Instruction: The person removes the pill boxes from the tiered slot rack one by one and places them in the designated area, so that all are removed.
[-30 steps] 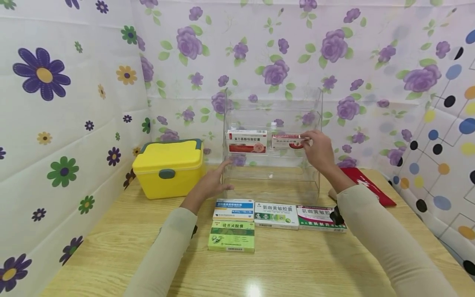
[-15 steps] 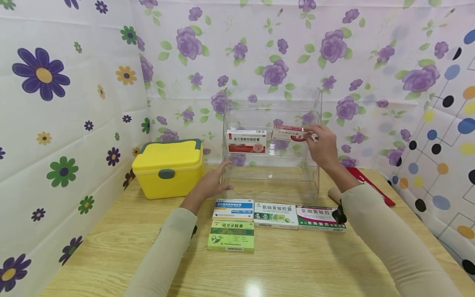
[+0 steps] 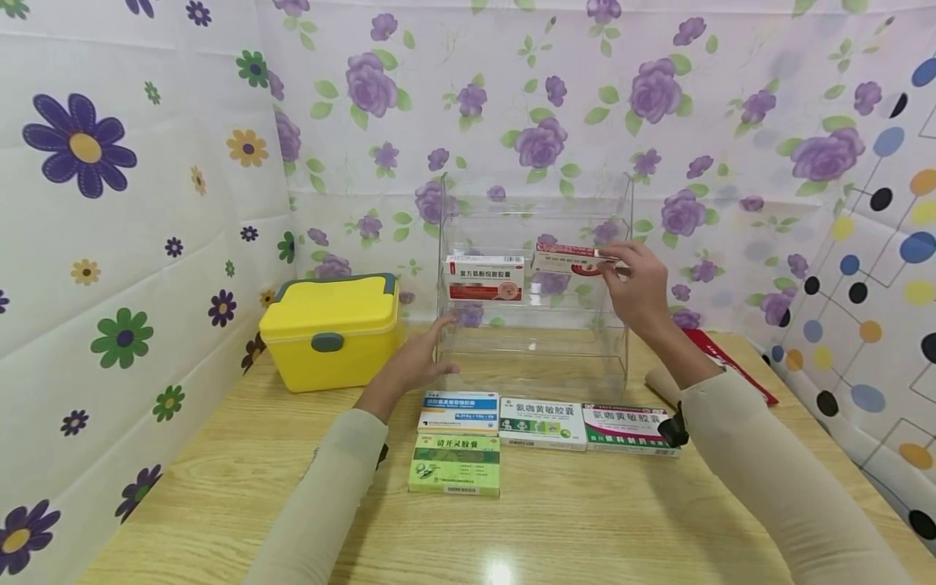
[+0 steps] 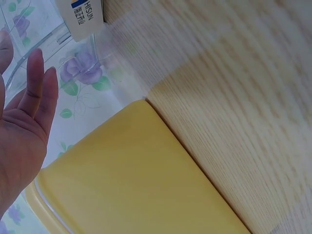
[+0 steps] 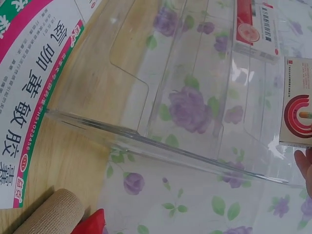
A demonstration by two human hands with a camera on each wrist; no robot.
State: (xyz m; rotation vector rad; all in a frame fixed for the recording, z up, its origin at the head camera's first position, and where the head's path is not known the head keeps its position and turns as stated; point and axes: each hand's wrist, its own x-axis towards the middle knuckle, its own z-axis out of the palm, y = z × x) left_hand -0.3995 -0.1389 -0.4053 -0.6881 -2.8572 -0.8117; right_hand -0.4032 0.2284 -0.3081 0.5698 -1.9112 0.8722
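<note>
My right hand (image 3: 638, 280) pinches the right end of a red-and-white medicine box (image 3: 561, 261), held slightly tilted at the middle of a clear acrylic display rack (image 3: 537, 367). In the right wrist view, the fingertips meet this box (image 5: 297, 105) at its end. Another red-and-white medicine box (image 3: 486, 280) stands upright on the rack, just left of the held one. My left hand (image 3: 415, 359) is at the rack's left side, fingers extended and thumb apart. The left wrist view shows that hand (image 4: 27, 124) with straight fingers beside the clear plastic.
Before the rack lie a blue-and-white box (image 3: 458, 413), a white-and-green box (image 3: 543, 424), a magenta-and-green box (image 3: 630, 429) and a light green box (image 3: 455, 465). A yellow case (image 3: 331, 335) stands left. Behind my right forearm are a red pouch (image 3: 731, 366) and a tan roll (image 5: 51, 214).
My right hand has raised the red-and-white box from beside its neighbour to a little higher, then shifted it slightly left. The left hand stays at the rack's side.
</note>
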